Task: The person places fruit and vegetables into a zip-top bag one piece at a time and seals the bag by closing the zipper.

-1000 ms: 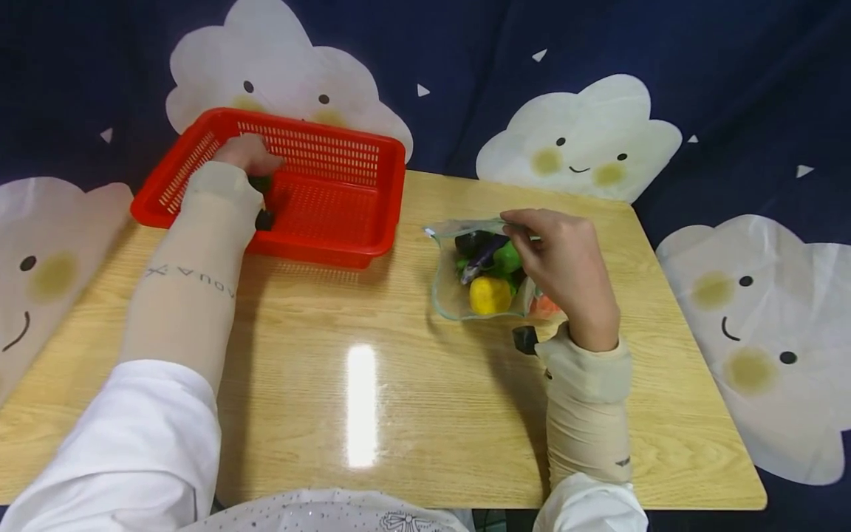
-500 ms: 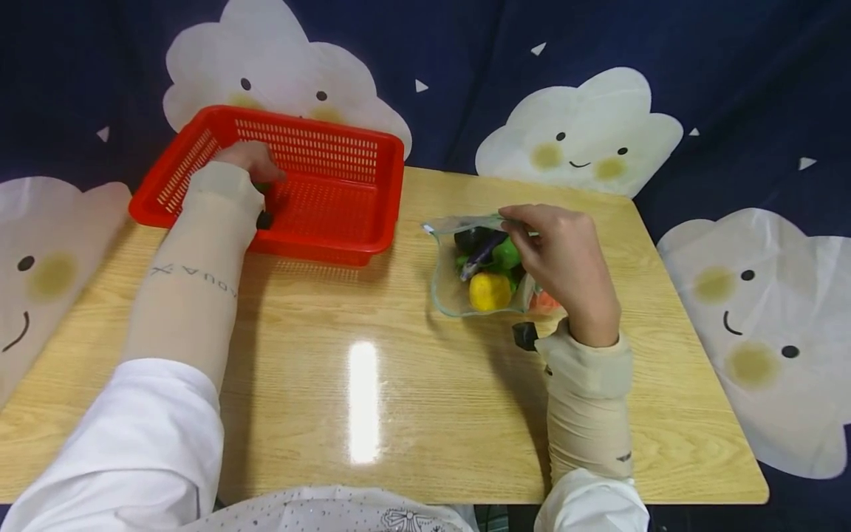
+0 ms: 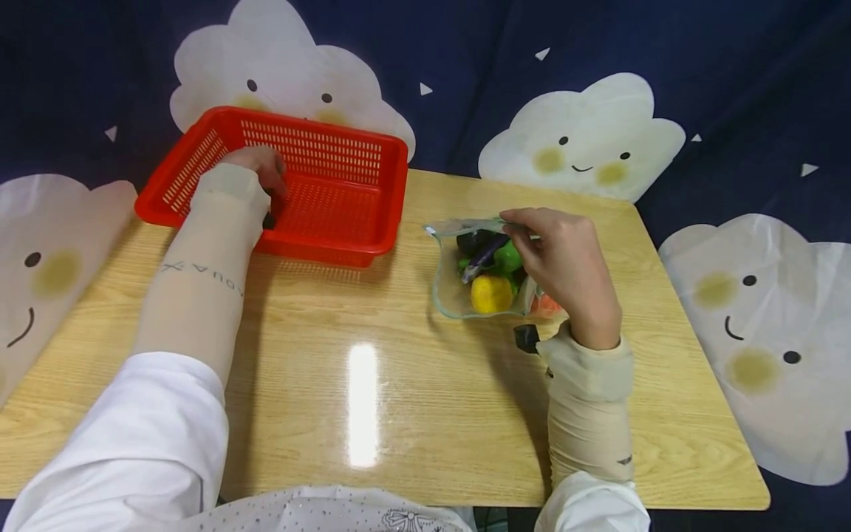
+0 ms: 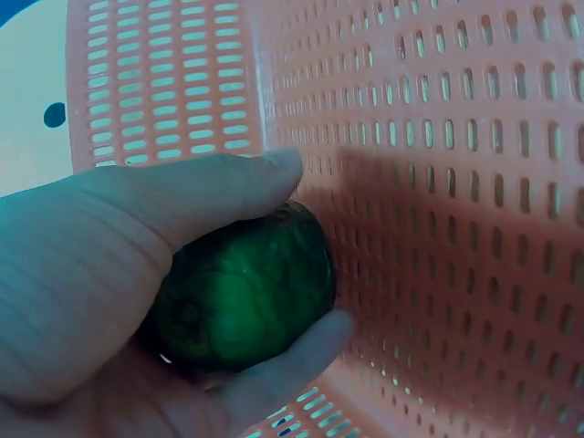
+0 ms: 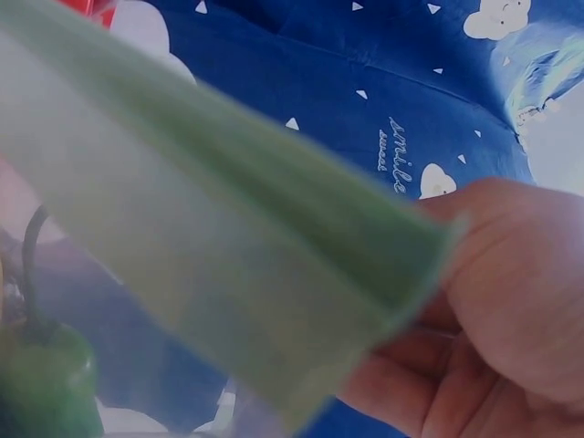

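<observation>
Inside the red basket [image 3: 292, 251], my left hand [image 3: 258, 164] holds a smooth, rounded, dark green vegetable [image 4: 246, 292]. In the left wrist view the thumb lies over its top and a finger curls beneath it; the hand hides it in the head view. My right hand [image 3: 566, 255] pinches the upper edge of a clear zip bag [image 3: 448, 294], keeping its mouth apart. Through the bag show a purple eggplant [image 3: 485, 255], a yellow piece [image 3: 492, 294], a green pepper [image 5: 46, 379], a dark item [image 3: 470, 241] and an orange-red piece [image 3: 547, 304].
Basket and bag stand on a wooden table [image 3: 299, 384], the basket at the back left. A dark blue cloth [image 3: 445, 44] with cloud faces hangs behind. A small black block [image 3: 527, 338] sits at the right wrist cuff.
My left hand has shifted slightly right and lower in the basket, and the green vegetable has gone out of sight beneath it in the head view. The right hand and bag stay put.
</observation>
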A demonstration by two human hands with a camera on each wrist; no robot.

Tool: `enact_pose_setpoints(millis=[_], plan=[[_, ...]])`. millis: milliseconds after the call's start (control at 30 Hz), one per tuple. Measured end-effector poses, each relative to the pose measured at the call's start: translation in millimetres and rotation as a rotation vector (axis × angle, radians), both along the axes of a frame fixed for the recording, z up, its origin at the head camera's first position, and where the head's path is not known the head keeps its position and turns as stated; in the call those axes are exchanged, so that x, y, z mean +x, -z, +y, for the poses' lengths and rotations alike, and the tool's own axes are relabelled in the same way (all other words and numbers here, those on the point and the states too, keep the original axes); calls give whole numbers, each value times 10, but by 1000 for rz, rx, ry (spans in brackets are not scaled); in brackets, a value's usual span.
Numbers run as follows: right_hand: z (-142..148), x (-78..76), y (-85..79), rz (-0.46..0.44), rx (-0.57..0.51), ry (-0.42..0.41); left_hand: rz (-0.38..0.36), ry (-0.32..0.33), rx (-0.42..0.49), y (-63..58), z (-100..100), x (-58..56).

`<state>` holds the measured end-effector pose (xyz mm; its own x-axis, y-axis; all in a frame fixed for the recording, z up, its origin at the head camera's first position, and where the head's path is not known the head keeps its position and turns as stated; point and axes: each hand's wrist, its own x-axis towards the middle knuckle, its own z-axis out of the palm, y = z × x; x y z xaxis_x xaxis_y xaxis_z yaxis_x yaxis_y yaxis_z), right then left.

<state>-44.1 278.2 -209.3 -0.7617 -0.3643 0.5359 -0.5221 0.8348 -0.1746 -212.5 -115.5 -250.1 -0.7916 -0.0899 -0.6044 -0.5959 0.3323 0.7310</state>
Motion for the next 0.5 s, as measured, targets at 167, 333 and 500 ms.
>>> enact_pose_setpoints(millis=[167, 333, 500], plan=[[2, -2, -4, -2, 0, 2, 18, 38, -23, 1, -2, -15], [0, -9, 2, -4, -5, -2, 35, 79, -72, 52, -38, -69], [0, -14, 4, -5, -6, -7, 103, 268, -279, 161, -103, -274]])
